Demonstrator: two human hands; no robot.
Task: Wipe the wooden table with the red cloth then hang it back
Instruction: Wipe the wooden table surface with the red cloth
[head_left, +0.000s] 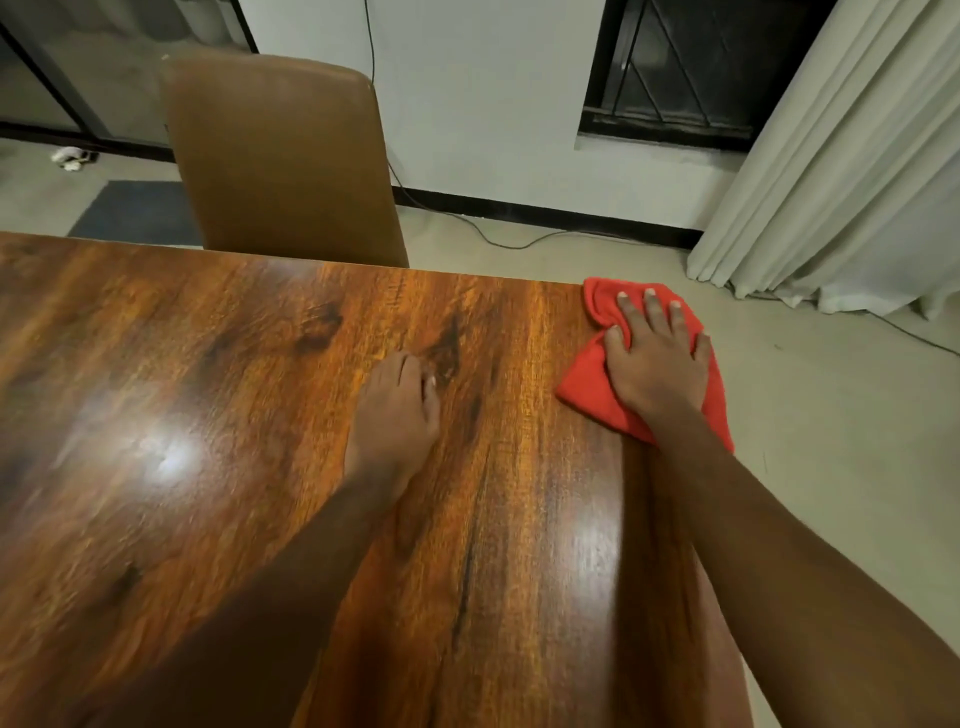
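While my right hand (657, 358) presses flat on red cloth (592, 379), fingers spread, grip open, nothing clutched, cloth lies at far right corner of tabletop (208, 389), part overhanging edge. Left hand (397, 415) rests on wood nearby, fingers loosely together, holding nothing. Brown chair (280, 161) beyond far edge.

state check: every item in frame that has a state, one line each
red cloth: crumpled, pressed flat at the table's far right corner, part overhanging the edge.
right hand: open, fingers spread, palm down on the cloth.
left hand: resting on bare tabletop, holding nothing.
wooden table: glossy, nothing else on it.
chair: upright, pushed in at the far side.
curtain: hanging, bunched, reaching the floor.
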